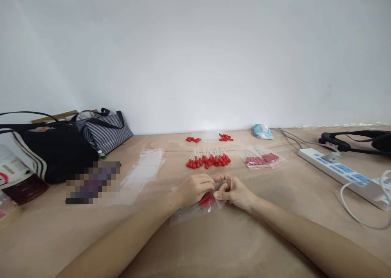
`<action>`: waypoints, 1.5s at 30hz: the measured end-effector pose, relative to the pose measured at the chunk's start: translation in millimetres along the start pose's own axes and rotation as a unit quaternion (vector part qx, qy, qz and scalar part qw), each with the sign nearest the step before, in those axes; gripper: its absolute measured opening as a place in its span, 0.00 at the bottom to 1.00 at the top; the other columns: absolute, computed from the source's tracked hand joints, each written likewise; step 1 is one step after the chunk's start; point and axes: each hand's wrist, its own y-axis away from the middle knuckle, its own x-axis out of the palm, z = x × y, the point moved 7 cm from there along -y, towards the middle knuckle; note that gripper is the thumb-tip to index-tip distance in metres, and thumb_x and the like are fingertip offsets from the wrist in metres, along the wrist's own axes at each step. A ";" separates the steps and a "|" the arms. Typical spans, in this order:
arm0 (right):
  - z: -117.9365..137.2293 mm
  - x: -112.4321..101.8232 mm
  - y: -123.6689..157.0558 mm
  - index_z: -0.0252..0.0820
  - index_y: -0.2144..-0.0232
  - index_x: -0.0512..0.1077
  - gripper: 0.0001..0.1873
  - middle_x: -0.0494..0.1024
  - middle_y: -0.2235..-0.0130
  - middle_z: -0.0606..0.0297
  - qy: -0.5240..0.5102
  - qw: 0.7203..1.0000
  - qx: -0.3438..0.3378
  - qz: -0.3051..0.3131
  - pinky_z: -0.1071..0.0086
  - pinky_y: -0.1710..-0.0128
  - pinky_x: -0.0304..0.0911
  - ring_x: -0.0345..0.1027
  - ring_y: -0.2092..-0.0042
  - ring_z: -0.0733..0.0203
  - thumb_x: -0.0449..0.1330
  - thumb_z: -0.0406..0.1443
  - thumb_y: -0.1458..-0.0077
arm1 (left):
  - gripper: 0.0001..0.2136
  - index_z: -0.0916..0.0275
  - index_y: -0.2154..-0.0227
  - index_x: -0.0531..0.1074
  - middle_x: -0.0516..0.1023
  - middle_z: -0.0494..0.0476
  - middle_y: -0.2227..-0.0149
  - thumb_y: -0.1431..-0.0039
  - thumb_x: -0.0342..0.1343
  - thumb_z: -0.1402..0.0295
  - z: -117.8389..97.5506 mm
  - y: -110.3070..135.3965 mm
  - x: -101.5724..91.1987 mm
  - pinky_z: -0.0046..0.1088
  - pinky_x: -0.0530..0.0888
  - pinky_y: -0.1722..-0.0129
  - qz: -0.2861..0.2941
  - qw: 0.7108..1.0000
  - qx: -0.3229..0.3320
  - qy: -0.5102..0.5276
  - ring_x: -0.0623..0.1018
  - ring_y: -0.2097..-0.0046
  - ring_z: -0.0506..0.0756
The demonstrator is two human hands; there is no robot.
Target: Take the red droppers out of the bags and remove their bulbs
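Note:
A clear plastic bag (186, 216) lies on the near part of the table, with several red-tipped sticks (206, 200) inside it. My left hand (197, 188) lies across the bag from the left, fingers bent and closed on its upper edge. From the right, my right hand (236, 193) pinches the bag's right-hand end with thumb and curled fingers. The two hands nearly meet above the red tips. Beyond them, rows of loose red-tipped sticks (209, 159) with pale stems lie fanned out. A filled bag of red-tipped sticks (262, 157) rests to their right.
Flat clear bags (142, 172) are stacked on the left. More red-tipped sticks (226, 137) lie near the wall. A blue-and-white packet (262, 131), a power strip (339, 171) with cables and a black headset (360, 142) stand right. Left are a black bag (61, 151) and a striped bag (105, 129).

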 end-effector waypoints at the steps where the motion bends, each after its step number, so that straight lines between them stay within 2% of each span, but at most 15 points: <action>1: 0.1 -0.7 0.4 0.40 0.66 0.58 0.29 0.68 0.84 0.76 0.013 1.000 0.000 0.001 0.79 0.84 0.50 0.57 0.83 0.72 0.66 0.44 0.69 | 0.13 0.65 0.72 0.70 0.74 0.58 0.69 0.41 0.40 0.74 -1.3 -0.4 -0.8 0.25 0.69 0.64 0.005 1.000 -0.002 -0.005 0.72 0.65 0.50; 5: 3.3 -0.2 3.6 0.41 0.66 0.61 0.18 0.66 0.82 0.75 0.094 0.995 -0.033 0.020 0.79 0.83 0.50 0.56 0.81 0.72 0.59 0.44 0.58 | 0.13 0.65 0.74 0.69 0.72 0.57 0.69 0.42 0.39 0.77 -2.1 1.1 -6.3 0.24 0.68 0.65 0.001 1.000 -0.021 -0.023 0.70 0.67 0.50; 8: 12.9 6.6 9.5 0.41 0.69 0.65 0.11 0.65 0.81 0.74 0.172 0.976 -0.126 0.051 0.78 0.81 0.52 0.56 0.80 0.72 0.58 0.40 0.55 | 0.13 0.64 0.74 0.68 0.71 0.57 0.69 0.43 0.39 0.76 0.0 3.9 -8.9 0.24 0.67 0.65 -0.004 0.999 -0.044 -0.022 0.70 0.66 0.50; 10: 22.5 10.4 15.7 0.41 0.71 0.67 0.05 0.67 0.78 0.71 0.250 0.943 -0.215 0.045 0.77 0.78 0.54 0.58 0.77 0.71 0.57 0.36 0.54 | 0.12 0.64 0.74 0.68 0.71 0.57 0.69 0.43 0.40 0.77 -0.4 4.9 -8.6 0.24 0.68 0.64 0.006 0.999 -0.046 -0.017 0.70 0.66 0.50; 12: 31.9 11.8 22.8 0.41 0.74 0.68 0.02 0.68 0.76 0.68 0.333 0.894 -0.301 0.010 0.75 0.75 0.55 0.60 0.74 0.69 0.55 0.32 0.53 | 0.13 0.64 0.75 0.68 0.71 0.57 0.69 0.44 0.39 0.78 -1.9 4.7 -8.8 0.24 0.68 0.64 0.014 0.999 -0.041 -0.016 0.70 0.66 0.50; 14: 38.1 12.0 28.3 0.42 0.77 0.68 0.04 0.69 0.75 0.67 0.394 0.845 -0.360 -0.024 0.74 0.73 0.56 0.61 0.72 0.67 0.55 0.31 0.53 | 0.13 0.64 0.75 0.68 0.71 0.57 0.69 0.44 0.39 0.78 -3.1 3.8 -10.3 0.24 0.68 0.64 0.015 0.999 -0.036 -0.016 0.70 0.67 0.49; 20: 43.6 19.5 35.1 0.43 0.72 0.70 0.06 0.72 0.71 0.65 0.502 0.741 -0.446 -0.036 0.72 0.71 0.56 0.61 0.69 0.65 0.53 0.32 0.50 | 0.12 0.65 0.73 0.68 0.73 0.58 0.67 0.43 0.39 0.78 -4.7 3.9 -8.4 0.25 0.69 0.61 0.025 1.000 -0.016 -0.002 0.71 0.63 0.50; 26: 48.5 20.3 38.8 0.47 0.66 0.72 0.10 0.75 0.68 0.66 0.532 0.677 -0.502 -0.084 0.72 0.74 0.54 0.60 0.69 0.64 0.51 0.32 0.46 | 0.11 0.64 0.71 0.67 0.73 0.58 0.65 0.42 0.39 0.76 0.5 6.2 -6.2 0.25 0.70 0.60 0.012 0.999 -0.041 0.033 0.72 0.61 0.50; 29: 46.1 22.3 38.1 0.45 0.69 0.72 0.12 0.75 0.69 0.66 0.550 0.659 -0.509 -0.061 0.72 0.76 0.51 0.59 0.70 0.64 0.49 0.30 0.46 | 0.09 0.64 0.69 0.67 0.73 0.57 0.67 0.42 0.42 0.75 1.6 5.7 -4.7 0.24 0.70 0.62 0.023 0.999 -0.027 0.025 0.73 0.63 0.50; 34: 42.7 28.3 38.0 0.41 0.74 0.69 0.14 0.71 0.74 0.65 0.580 0.629 -0.517 -0.023 0.71 0.76 0.49 0.57 0.72 0.65 0.45 0.29 0.46 | 0.11 0.65 0.73 0.68 0.74 0.58 0.68 0.41 0.41 0.76 -6.3 7.0 -2.0 0.23 0.70 0.63 0.007 0.998 0.050 -0.033 0.73 0.63 0.50; 38: 40.1 35.4 40.7 0.39 0.76 0.67 0.14 0.69 0.76 0.65 0.596 0.589 -0.546 0.002 0.71 0.76 0.49 0.56 0.73 0.65 0.43 0.28 0.46 | 0.13 0.66 0.76 0.67 0.73 0.56 0.70 0.40 0.39 0.76 -10.6 7.4 4.1 0.22 0.70 0.66 0.070 0.993 0.066 -0.067 0.73 0.67 0.49; 40: 38.3 37.3 41.5 0.39 0.77 0.66 0.15 0.68 0.76 0.65 0.601 0.578 -0.552 0.021 0.71 0.75 0.49 0.56 0.72 0.65 0.43 0.27 0.46 | 0.15 0.66 0.76 0.66 0.73 0.56 0.69 0.40 0.37 0.76 -9.5 7.2 1.1 0.22 0.70 0.65 0.095 0.991 0.071 -0.063 0.73 0.66 0.49; 42: 38.4 35.6 40.8 0.39 0.79 0.65 0.15 0.68 0.76 0.65 0.605 0.583 -0.542 0.028 0.71 0.75 0.49 0.56 0.72 0.66 0.44 0.28 0.45 | 0.15 0.66 0.73 0.67 0.74 0.58 0.65 0.40 0.36 0.77 -5.1 6.7 -7.1 0.23 0.70 0.60 0.092 0.992 0.065 -0.050 0.73 0.60 0.50; 45: 40.3 28.9 36.9 0.39 0.79 0.65 0.12 0.69 0.75 0.64 0.604 0.622 -0.497 0.034 0.71 0.74 0.50 0.57 0.71 0.65 0.47 0.31 0.46 | 0.15 0.65 0.67 0.68 0.72 0.59 0.58 0.40 0.35 0.77 2.4 7.2 -19.4 0.25 0.68 0.53 0.068 0.997 0.025 -0.018 0.69 0.50 0.52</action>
